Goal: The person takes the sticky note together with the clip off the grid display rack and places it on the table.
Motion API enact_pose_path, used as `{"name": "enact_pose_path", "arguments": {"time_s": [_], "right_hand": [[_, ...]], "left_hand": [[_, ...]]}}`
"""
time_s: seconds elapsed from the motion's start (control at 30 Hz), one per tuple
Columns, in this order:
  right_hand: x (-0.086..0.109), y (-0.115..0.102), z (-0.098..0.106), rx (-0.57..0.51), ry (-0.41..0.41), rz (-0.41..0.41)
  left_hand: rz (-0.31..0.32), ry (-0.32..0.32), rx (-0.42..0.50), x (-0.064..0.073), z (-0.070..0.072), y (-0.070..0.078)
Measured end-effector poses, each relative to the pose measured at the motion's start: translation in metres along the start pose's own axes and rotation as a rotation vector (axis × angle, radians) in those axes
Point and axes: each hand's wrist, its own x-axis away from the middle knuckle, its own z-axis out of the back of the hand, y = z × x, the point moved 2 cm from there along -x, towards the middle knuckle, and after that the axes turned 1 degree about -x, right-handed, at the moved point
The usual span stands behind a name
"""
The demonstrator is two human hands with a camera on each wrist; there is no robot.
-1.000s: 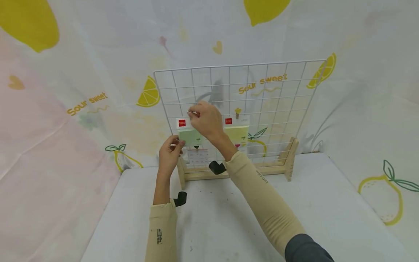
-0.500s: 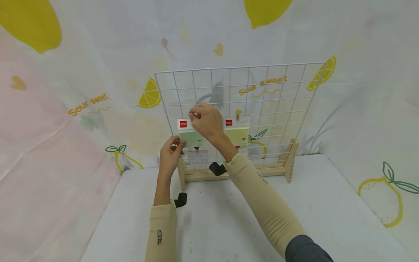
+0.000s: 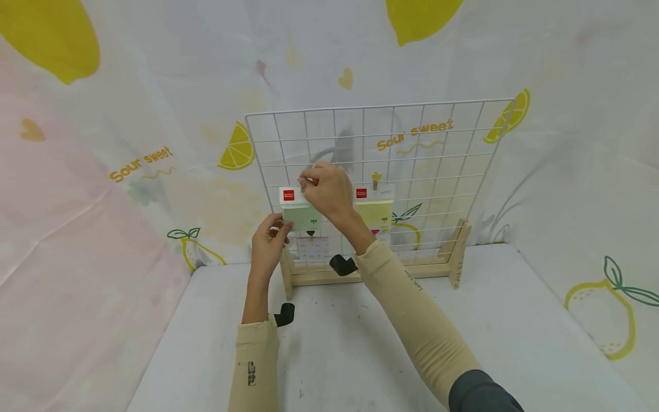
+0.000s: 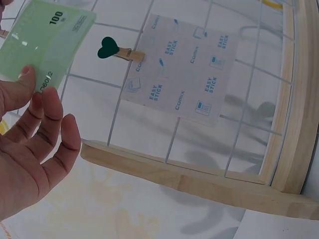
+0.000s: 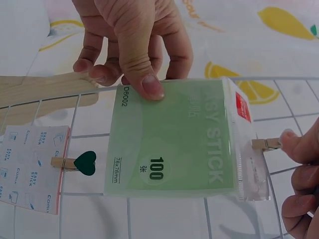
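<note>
In the head view, a clear-wrapped pack of green sticky notes (image 3: 301,218) lies upright against a white wire grid (image 3: 437,103). My left hand (image 3: 266,243) pinches its lower left edge, thumb (image 5: 152,88) on the front and fingers behind. At the pack's white top flap, my right hand (image 3: 329,191) pinches a small wooden clothespin (image 5: 265,145), whose jaws are on the flap in the right wrist view. Below the pack, a pale printed sheet of paper (image 4: 184,69) hangs on the grid from a clothespin with a dark green heart (image 4: 107,48).
A yellow sticky-note pack (image 3: 374,214) hangs on the grid to the right, under a clothespin with a yellow heart (image 3: 376,177). Wooden feet (image 3: 457,257) hold the grid up on the white table (image 3: 360,343). A lemon-print cloth (image 3: 170,86) hangs behind.
Both hands keep their hold at the green pack and its clothespin. The whole scene sits slightly lower in the head view than a second ago.
</note>
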Motion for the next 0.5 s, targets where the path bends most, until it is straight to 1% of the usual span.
{"name": "enact_pose_path", "arguments": {"time_s": [0.23, 0.5], "right_hand": [[-0.0018, 0.0005, 0.0009, -0.034, -0.007, -0.036], [-0.0016, -0.0009, 0.0014, -0.042, -0.002, -0.042]], "left_hand": [[-0.001, 0.001, 0.009, -0.0004, -0.0003, -0.0008], [0.004, 0.001, 0.0, -0.0005, 0.0, -0.0005]]}}
